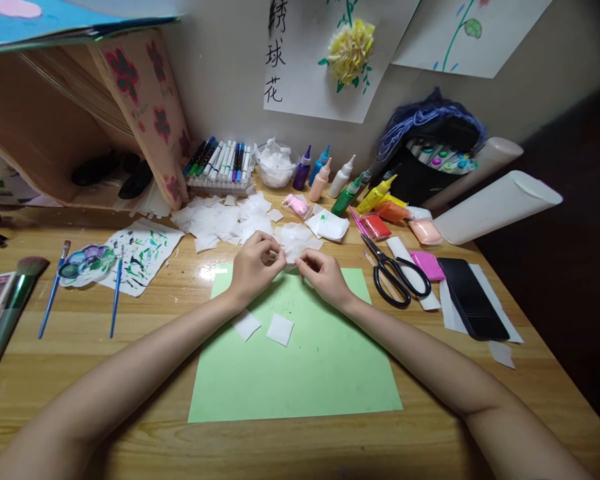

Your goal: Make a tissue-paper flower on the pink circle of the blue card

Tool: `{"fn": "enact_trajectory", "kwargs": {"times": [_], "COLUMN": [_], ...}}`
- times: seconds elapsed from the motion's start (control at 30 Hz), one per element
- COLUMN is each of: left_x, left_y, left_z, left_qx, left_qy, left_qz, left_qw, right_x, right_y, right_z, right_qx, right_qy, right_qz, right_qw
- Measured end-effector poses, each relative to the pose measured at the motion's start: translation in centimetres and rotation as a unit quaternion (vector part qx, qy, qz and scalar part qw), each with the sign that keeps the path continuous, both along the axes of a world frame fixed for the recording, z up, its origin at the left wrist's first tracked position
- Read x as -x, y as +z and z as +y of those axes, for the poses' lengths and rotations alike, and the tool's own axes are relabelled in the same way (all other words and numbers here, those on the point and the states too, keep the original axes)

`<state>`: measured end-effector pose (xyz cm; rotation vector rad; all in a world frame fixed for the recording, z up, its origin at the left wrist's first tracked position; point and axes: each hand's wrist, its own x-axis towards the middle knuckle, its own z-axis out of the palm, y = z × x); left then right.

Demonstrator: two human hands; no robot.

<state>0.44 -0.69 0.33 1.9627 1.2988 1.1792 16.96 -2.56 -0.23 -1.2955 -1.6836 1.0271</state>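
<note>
Left hand (pixel 255 268) and right hand (pixel 326 279) pinch a thin white paper (pixel 291 256)

The thin white paper is between the two hands. Each hand has its thumb and finger pressed together on it. Its edges are hard to see, because a messy pile of white paper (pixel 215 220) lies just past the hands.

Under the hands is a big green sheet (pixel 300 380). Two white squares (pixel 280 330) lie on it, closer to the person than the hands. One is by the left wrist.

To the right of the right hand are black scissors (pixel 380 253). Past the hands stand paint bottles (pixel 347 198). Far left of the left hand, paintbrushes (pixel 116 300) lie on the tabletop (pixel 260 450).
</note>
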Motion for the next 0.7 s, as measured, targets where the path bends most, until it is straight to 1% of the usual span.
{"fn": "enact_trajectory", "kwargs": {"times": [0.17, 0.27, 0.4, 0.47, 0.53, 0.6, 0.63, 0.7], "left_x": [0.2, 0.6, 1.5, 1.8, 2.0, 2.0, 2.0, 1.9], "left_y": [-0.1, -0.4, -0.8, -1.0, -1.1, -1.0, -0.9, -0.7], "left_z": [0.5, 1.0, 1.9, 2.3, 2.5, 2.4, 2.3, 1.9], "left_qx": [0.011, 0.018, 0.036, 0.050, 0.044, 0.018, 0.004, -0.011], "left_qy": [0.062, 0.111, 0.167, 0.176, 0.178, 0.177, 0.174, 0.163], "left_qz": [-0.019, -0.022, -0.004, 0.016, 0.030, 0.028, 0.025, 0.024], "left_qw": [0.998, 0.993, 0.985, 0.983, 0.983, 0.984, 0.985, 0.986], "right_x": [0.0, 0.0, -0.2, -0.3, -0.3, -0.2, -0.1, 0.1], "right_y": [-0.1, -0.1, -0.2, -0.4, -0.6, -0.4, 0.0, 1.8], "right_z": [0.1, 0.2, 0.6, 1.0, 1.4, 1.5, 1.4, 0.5], "right_qx": [0.007, 0.003, -0.023, -0.035, -0.049, -0.077, -0.104, -0.178], "right_qy": [-0.010, -0.020, -0.073, -0.099, -0.133, -0.169, -0.179, -0.169], "right_qz": [0.004, -0.008, -0.059, -0.102, -0.125, -0.114, -0.100, -0.067], "right_qw": [1.000, 1.000, 0.995, 0.989, 0.982, 0.976, 0.973, 0.967]}}
